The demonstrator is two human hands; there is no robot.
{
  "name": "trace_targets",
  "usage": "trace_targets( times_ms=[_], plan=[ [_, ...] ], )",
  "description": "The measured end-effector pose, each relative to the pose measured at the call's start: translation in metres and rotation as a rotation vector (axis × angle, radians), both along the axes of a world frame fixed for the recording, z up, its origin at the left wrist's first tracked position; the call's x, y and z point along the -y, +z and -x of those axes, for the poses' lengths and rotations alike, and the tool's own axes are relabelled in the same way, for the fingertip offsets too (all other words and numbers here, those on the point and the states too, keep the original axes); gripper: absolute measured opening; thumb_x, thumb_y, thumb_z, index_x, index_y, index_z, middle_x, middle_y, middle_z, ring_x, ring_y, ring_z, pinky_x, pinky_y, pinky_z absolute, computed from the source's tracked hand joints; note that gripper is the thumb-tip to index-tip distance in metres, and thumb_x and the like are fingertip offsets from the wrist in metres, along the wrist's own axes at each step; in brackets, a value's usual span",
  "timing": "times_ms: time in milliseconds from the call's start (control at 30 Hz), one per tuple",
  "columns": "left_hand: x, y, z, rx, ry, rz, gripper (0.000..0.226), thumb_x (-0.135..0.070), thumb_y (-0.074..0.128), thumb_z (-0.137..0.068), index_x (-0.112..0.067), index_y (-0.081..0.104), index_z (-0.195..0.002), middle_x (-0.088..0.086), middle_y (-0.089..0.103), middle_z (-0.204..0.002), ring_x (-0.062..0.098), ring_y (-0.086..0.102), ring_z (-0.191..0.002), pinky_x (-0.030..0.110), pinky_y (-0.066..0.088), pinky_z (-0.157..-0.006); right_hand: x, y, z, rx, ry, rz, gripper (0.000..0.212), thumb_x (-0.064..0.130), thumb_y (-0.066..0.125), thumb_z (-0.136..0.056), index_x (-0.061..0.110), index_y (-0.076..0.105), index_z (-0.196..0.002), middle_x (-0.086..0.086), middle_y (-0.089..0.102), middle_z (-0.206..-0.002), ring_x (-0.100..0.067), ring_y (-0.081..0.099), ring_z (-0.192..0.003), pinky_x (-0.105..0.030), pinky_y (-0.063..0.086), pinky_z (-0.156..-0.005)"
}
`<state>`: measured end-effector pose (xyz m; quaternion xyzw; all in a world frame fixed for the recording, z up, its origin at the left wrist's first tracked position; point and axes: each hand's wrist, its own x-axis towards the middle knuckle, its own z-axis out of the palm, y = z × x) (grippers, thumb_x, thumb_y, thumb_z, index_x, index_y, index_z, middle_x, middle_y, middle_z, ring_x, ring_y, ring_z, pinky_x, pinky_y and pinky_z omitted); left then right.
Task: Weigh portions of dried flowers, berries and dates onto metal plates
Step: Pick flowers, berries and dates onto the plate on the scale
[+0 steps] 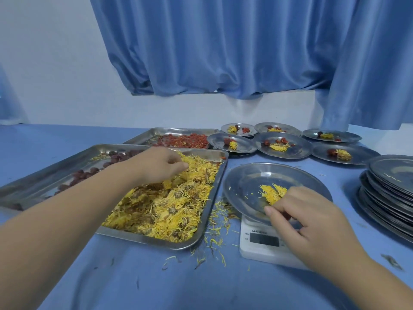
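Hands left [156, 164], right [312, 222] pinch flowers [169, 211]; six filled plates [298, 151]

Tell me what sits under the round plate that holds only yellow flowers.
A white scale carries the plate. Its front and dark display show, the reading illegible. Its weighing platform is hidden by the plate and the right hand.

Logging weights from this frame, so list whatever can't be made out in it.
- Scale reading, head view: the display is dark and blurred, and the right hand covers its right side.
- Right hand's hold: curled fingers hide whether it pinches the flowers on the plate.
- Date tray: the left forearm crosses it.
- Plate stack: cut off by the right edge.
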<state>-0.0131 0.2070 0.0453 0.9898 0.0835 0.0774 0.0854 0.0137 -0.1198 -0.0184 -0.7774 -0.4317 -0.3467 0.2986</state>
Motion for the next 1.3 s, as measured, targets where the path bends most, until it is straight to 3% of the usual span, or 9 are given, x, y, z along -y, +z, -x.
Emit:
trace_targets(
  times_ms=[133,267,400,567,700,833,1033,1167,1300],
  plan=[
    [-0.039,0.013,0.026,0.142,0.126,0.138,0.053,-0.065,0.037,-0.094,-0.029,0.063,-0.122,-0.012,0.059,-0.109,0.012,0.055,-0.095,0.031,0.039,-0.084,-0.031,0.009,0.010,0.060,0.054,0.031,0.041,0.034,0.046,-0.091,0.014,0.053,-0.056,0.004,0.044,-0.058,-0.020,0.044,-0.057,-0.037,0.041,-0.050],
    [-0.081,0.020,0.050,0.315,0.250,0.365,0.047,-0.059,0.038,-0.097,-0.026,0.071,-0.096,-0.008,0.068,-0.089,0.014,0.062,-0.078,0.028,0.042,-0.065,-0.072,0.018,0.020,0.108,0.093,0.072,0.041,0.034,0.045,-0.092,0.015,0.052,-0.057,0.005,0.042,-0.058,-0.016,0.039,-0.057,-0.034,0.039,-0.047],
    [-0.121,0.005,0.069,0.427,0.344,0.518,0.045,-0.053,0.038,-0.099,-0.025,0.072,-0.087,-0.003,0.070,-0.097,0.022,0.064,-0.085,0.037,0.048,-0.077,-0.095,0.008,0.024,0.139,0.096,0.125,0.040,0.035,0.045,-0.093,0.017,0.056,-0.058,0.007,0.044,-0.058,-0.014,0.041,-0.057,-0.028,0.037,-0.047],
    [-0.170,-0.024,0.064,0.267,0.435,0.160,0.029,-0.037,0.045,-0.100,-0.021,0.068,-0.109,0.006,0.067,-0.117,0.017,0.056,-0.092,0.031,0.043,-0.082,-0.098,-0.008,0.022,0.162,0.087,0.158,0.039,0.036,0.045,-0.092,0.020,0.055,-0.058,0.009,0.043,-0.059,-0.012,0.040,-0.058,-0.024,0.035,-0.050],
    [-0.198,-0.036,0.050,0.085,0.449,0.059,0.031,-0.017,0.046,-0.098,-0.023,0.064,-0.122,0.005,0.060,-0.134,0.026,0.055,-0.120,0.040,0.041,-0.102,-0.101,-0.008,0.018,0.156,0.075,0.157,0.041,0.037,0.045,-0.093,0.019,0.057,-0.058,0.008,0.044,-0.059,-0.013,0.041,-0.059,-0.027,0.037,-0.051],
    [-0.207,-0.048,0.034,-0.152,0.417,-0.147,0.036,-0.006,0.047,-0.091,-0.018,0.064,-0.121,0.009,0.066,-0.118,0.024,0.063,-0.100,0.039,0.052,-0.089,-0.102,-0.010,0.014,0.147,0.049,0.172,0.042,0.037,0.044,-0.092,0.019,0.056,-0.057,0.009,0.043,-0.059,-0.012,0.040,-0.059,-0.026,0.037,-0.051],
    [-0.210,-0.052,0.024,-0.246,0.454,-0.272,0.026,-0.011,0.059,-0.084,-0.026,0.069,-0.102,-0.004,0.067,-0.093,0.016,0.062,-0.086,0.038,0.056,-0.080,-0.101,-0.011,0.009,0.128,0.059,0.147,0.038,0.035,0.048,-0.092,0.018,0.060,-0.060,0.007,0.046,-0.061,-0.015,0.042,-0.060,-0.031,0.040,-0.052],
    [-0.209,-0.053,0.027,-0.201,0.466,-0.391,0.020,-0.021,0.059,-0.083,-0.035,0.067,-0.096,-0.014,0.064,-0.088,0.014,0.058,-0.090,0.039,0.045,-0.085,-0.101,-0.010,0.008,0.118,0.076,0.140,0.038,0.035,0.047,-0.093,0.017,0.061,-0.062,0.007,0.047,-0.061,-0.015,0.042,-0.061,-0.031,0.040,-0.053],
    [-0.205,-0.051,0.035,-0.116,0.448,-0.317,0.016,-0.030,0.057,-0.085,-0.037,0.064,-0.098,-0.014,0.065,-0.095,0.017,0.059,-0.097,0.041,0.042,-0.089,-0.098,-0.006,0.010,0.113,0.046,0.129,0.041,0.036,0.045,-0.093,0.018,0.058,-0.058,0.009,0.043,-0.059,-0.014,0.039,-0.060,-0.026,0.036,-0.055]
  ],
)
